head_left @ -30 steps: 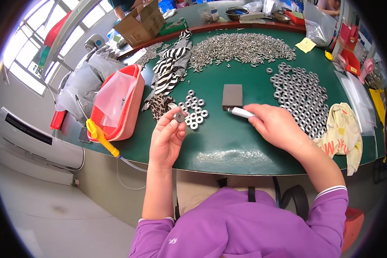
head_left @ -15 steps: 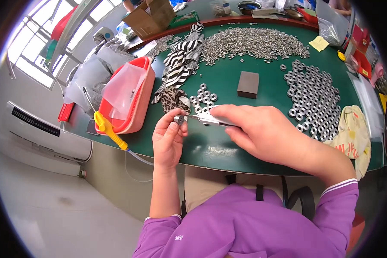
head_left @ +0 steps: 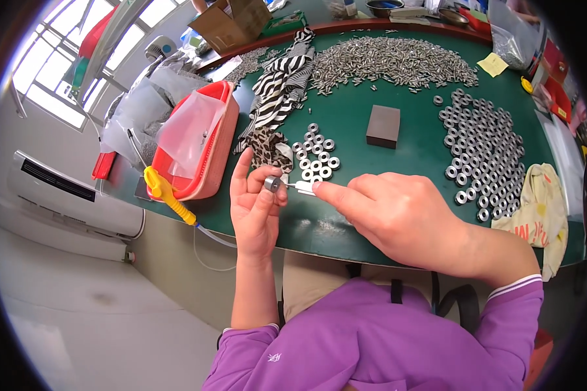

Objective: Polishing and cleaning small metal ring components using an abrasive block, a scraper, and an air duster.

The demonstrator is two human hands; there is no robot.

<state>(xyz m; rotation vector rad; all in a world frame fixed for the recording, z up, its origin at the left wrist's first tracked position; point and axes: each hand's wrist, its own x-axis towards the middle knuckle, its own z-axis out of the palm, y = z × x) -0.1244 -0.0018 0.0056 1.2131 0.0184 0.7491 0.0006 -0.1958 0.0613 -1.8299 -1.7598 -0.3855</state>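
At the desk's (head_left: 398,163) left edge sits a red tray (head_left: 218,153) with a clear bag draped over it, a yellow-handled tool (head_left: 166,194) lying just beside its near corner. To the tray's right, a zebra-striped cloth (head_left: 277,91) runs down the green surface toward a small cluster of rings (head_left: 316,155). Just below that cluster, over the near edge of the desk, the left hand (head_left: 257,205) is raised, palm toward the camera, index finger straight up, its thumb and middle fingers (head_left: 267,195) pinching a single metal ring (head_left: 272,184). Touching the ring from the right is the tip of a thin white tool (head_left: 301,188), gripped between the closed fingers (head_left: 336,194) of the right hand (head_left: 398,215). Farther back lie a dark grey block (head_left: 383,126) and a long heap of small metal pins (head_left: 391,62). On the right spreads a large field of rings (head_left: 486,153), with a yellowish cloth (head_left: 535,208) at the desk's right edge.
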